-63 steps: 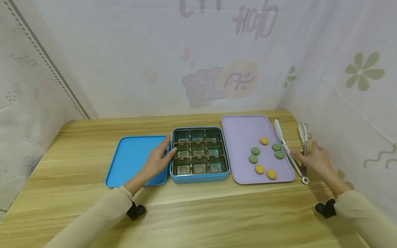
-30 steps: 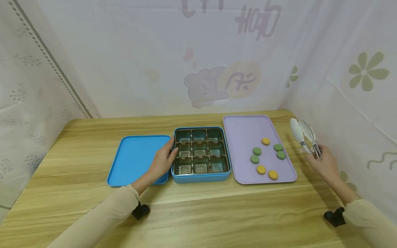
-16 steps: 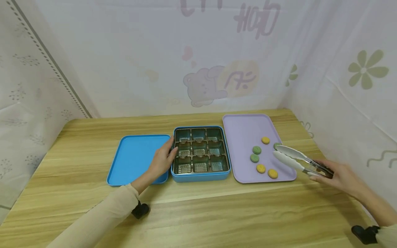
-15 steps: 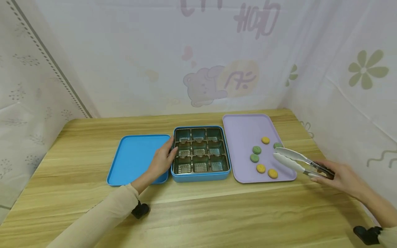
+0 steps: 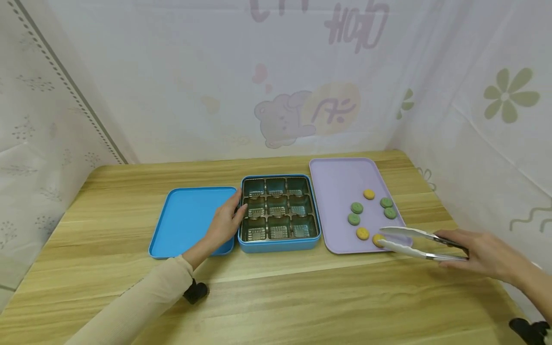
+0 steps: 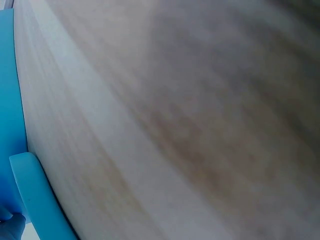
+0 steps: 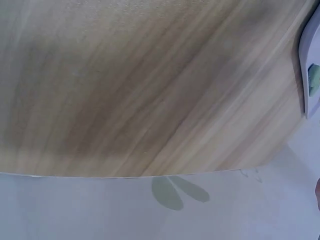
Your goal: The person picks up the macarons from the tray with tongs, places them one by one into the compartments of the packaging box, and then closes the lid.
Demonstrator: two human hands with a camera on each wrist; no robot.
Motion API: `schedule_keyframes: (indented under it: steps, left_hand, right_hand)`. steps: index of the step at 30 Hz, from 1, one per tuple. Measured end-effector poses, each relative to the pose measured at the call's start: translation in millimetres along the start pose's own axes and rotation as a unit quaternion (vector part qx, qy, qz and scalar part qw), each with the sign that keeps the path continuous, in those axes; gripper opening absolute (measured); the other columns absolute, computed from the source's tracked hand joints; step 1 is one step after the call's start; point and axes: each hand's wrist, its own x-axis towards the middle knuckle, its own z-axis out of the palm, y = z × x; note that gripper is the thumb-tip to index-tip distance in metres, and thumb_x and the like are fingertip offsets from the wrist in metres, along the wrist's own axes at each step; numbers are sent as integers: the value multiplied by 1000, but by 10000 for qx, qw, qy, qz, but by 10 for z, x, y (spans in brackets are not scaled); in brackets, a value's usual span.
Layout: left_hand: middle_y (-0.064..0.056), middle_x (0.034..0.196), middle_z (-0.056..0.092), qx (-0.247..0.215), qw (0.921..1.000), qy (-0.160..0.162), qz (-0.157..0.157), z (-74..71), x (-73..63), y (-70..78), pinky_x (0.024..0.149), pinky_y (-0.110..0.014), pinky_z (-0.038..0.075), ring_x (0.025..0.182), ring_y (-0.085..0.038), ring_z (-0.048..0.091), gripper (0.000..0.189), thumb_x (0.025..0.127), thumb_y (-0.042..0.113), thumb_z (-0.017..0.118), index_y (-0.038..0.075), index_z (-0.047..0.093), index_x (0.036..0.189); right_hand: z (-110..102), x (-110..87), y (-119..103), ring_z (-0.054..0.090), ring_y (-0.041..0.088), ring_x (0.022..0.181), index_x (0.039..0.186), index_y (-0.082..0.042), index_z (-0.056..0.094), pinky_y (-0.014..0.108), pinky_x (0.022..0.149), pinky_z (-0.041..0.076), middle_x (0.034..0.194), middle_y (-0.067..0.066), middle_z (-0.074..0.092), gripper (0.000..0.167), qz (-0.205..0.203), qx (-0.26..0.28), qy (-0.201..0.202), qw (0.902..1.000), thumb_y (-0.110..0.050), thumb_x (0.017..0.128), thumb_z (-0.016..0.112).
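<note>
My left hand rests against the left side of a blue box, thumb at its rim. A dark plastic insert with several square compartments fills the box. My right hand grips metal tongs with pale scalloped tips, arms spread. The tips reach over the front right of a lilac tray, the lower one overlapping a yellow cookie. Several green cookies and other yellow cookies lie on the tray. In the right wrist view only a green cookie shows at the tray's edge.
A flat blue lid lies left of the box, partly under my left hand and forearm. All stand on a wood-grain table. Patterned cloth hangs behind and at both sides, close to the table's right edge.
My right hand has picked up the tongs from beside the tray, swung them left over it, then lowered them toward its front right corner with arms wider apart. The left hand stays at the box.
</note>
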Motion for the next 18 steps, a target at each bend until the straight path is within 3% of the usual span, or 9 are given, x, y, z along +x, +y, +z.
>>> schedule_keyframes:
  steps: [6, 11, 14, 18]
  left_hand:
    - [-26, 143, 38, -29, 10000, -20, -8, -6, 1, 14, 98, -50, 42, 129, -38, 41, 52, 99, 13, 49, -7, 31, 143]
    - [-25, 143, 39, 4, 10000, -2, -25, -3, -1, 15, 95, -49, 45, 126, -38, 45, 53, 99, 13, 50, -6, 31, 144]
    - [-26, 142, 40, 8, 10000, 24, -7, -4, -3, 17, 93, -49, 46, 124, -38, 47, 52, 99, 13, 50, -6, 31, 144]
    - [-26, 142, 40, 6, 10000, 0, 33, -2, -1, 13, 93, -49, 46, 125, -38, 47, 52, 98, 12, 50, -7, 31, 143]
  right_hand:
    - [-34, 60, -36, 42, -8, 58, 108, -6, 65, 25, 49, 43, 92, 6, 70, 65, 157, -375, -317, 9987, -41, 58, 87]
    - [-29, 100, -7, 62, 9, 65, 108, -7, 65, 32, 54, 50, 93, 6, 71, 66, 145, -555, -438, 9974, -44, 58, 86]
    - [-15, 130, 34, 66, 19, 69, 108, -7, 65, 36, 56, 52, 94, 8, 71, 65, 138, -560, -439, 9974, -43, 58, 86]
    - [5, 146, 72, 66, 22, 70, 106, -8, 66, 36, 56, 52, 93, 6, 70, 65, 95, -628, -336, 9974, -43, 56, 87]
